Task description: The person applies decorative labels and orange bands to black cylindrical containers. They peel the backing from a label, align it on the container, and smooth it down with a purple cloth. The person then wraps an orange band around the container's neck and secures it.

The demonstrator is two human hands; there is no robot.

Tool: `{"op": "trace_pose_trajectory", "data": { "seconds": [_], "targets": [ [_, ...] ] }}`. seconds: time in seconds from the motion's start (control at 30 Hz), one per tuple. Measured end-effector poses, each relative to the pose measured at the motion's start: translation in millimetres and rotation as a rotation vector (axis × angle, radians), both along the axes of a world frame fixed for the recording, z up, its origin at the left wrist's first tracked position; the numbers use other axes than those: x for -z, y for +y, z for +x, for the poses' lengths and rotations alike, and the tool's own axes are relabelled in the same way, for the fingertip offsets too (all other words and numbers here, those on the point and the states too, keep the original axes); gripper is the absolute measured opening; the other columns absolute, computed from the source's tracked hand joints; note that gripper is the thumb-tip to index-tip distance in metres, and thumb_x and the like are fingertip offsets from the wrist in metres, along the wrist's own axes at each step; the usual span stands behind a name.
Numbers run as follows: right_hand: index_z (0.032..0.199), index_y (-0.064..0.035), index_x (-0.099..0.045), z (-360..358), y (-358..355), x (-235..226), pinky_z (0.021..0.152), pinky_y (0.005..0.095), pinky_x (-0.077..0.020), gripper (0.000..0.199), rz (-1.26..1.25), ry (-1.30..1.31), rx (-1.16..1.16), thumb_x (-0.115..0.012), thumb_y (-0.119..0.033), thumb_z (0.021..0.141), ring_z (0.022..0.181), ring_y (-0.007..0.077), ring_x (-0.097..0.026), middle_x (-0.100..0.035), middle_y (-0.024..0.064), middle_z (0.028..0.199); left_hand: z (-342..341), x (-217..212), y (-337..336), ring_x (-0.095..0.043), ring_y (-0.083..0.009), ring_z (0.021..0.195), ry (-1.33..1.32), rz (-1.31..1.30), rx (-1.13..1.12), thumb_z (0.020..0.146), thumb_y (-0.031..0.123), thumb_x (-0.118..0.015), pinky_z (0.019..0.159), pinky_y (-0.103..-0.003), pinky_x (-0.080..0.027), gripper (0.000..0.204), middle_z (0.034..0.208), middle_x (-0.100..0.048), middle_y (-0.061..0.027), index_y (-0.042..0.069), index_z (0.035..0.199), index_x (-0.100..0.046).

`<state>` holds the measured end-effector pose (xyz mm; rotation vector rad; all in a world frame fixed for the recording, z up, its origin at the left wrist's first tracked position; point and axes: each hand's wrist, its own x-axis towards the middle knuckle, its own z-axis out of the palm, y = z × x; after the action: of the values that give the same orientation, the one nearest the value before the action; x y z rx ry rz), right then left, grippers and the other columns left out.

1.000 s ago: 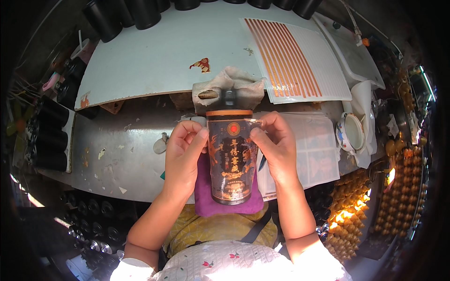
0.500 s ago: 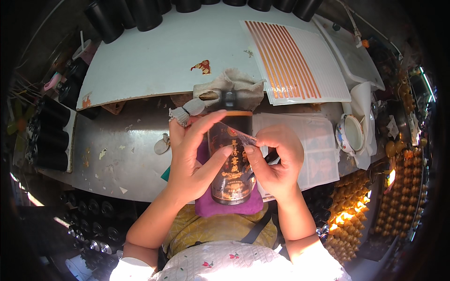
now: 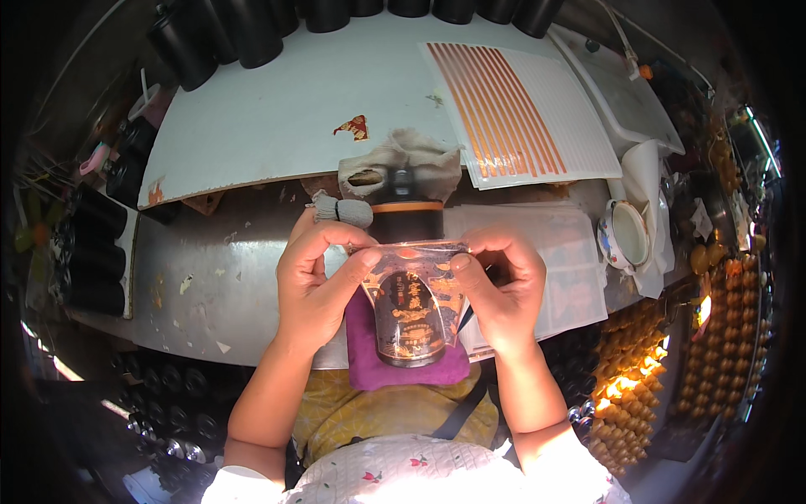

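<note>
From where I stand, the left hand (image 3: 315, 290) and right hand (image 3: 504, 290) each have thumb and finger closed in a pinch on the upper edge of a clear printed film (image 3: 447, 290), stretched between them over the dark bottle (image 3: 408, 225) above the purple cloth (image 3: 361, 357). An uneven pull could crease or tear that film, I'd judge, and letting one corner slip could set it crooked. I can't see inside the bottle. The enamel pot (image 3: 608, 252) shows a pale interior, its contents unclear; the black canisters (image 3: 256, 42) hide whatever they hold.
</note>
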<state>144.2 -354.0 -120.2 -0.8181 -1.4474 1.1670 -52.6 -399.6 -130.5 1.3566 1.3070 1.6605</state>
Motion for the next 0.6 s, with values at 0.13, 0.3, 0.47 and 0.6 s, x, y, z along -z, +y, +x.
{"op": "trace_pose_trajectory", "data": {
  "seconds": [0.13, 0.3, 0.47, 0.6],
  "targets": [
    [0.092, -0.0042, -0.061, -2, 8, 10, 0.056, 0.0159, -0.0371, 0.010, -0.263, 0.143, -0.027, -0.069, -0.001, 0.088, 0.065, -0.0018, -0.050, -0.059, -0.0050, 0.078, 9, 1, 2, -0.050, -0.0121, 0.083, -0.036, -0.073, -0.074, 0.085, 0.002, -0.073, 0.077, -0.027, -0.041, 0.005, 0.084, -0.063, -0.0011, 0.002, 0.088, -0.069],
    [0.090, -0.0056, -0.060, -6, 18, 17, 0.053, 0.0162, -0.0349, 0.009, -0.316, 0.172, -0.060, -0.068, -0.006, 0.091, 0.063, -0.0014, -0.050, -0.059, -0.0045, 0.076, 13, 6, 7, -0.051, -0.0071, 0.078, -0.146, -0.070, -0.087, 0.087, -0.001, -0.071, 0.071, -0.023, -0.044, 0.005, 0.091, -0.053, -0.0016, -0.001, 0.089, -0.067],
    [0.089, -0.0057, -0.059, -7, 22, 15, 0.051, 0.0170, -0.0345, 0.009, -0.405, 0.184, -0.093, -0.068, -0.007, 0.091, 0.063, -0.0010, -0.052, -0.061, -0.0035, 0.075, 12, 4, 11, -0.053, -0.0050, 0.076, -0.234, -0.116, -0.066, 0.089, 0.000, -0.070, 0.068, -0.021, -0.044, 0.009, 0.095, -0.048, -0.0008, -0.002, 0.086, -0.062],
    [0.090, -0.0057, -0.058, -8, 23, 14, 0.052, 0.0176, -0.0362, 0.009, -0.434, 0.195, -0.113, -0.067, -0.007, 0.091, 0.064, -0.0002, -0.054, -0.061, -0.0031, 0.075, 9, 8, 13, -0.053, -0.0046, 0.078, -0.321, -0.140, -0.038, 0.090, 0.002, -0.071, 0.069, -0.020, -0.044, 0.012, 0.094, -0.048, 0.0007, 0.000, 0.087, -0.060]
  ]
}}
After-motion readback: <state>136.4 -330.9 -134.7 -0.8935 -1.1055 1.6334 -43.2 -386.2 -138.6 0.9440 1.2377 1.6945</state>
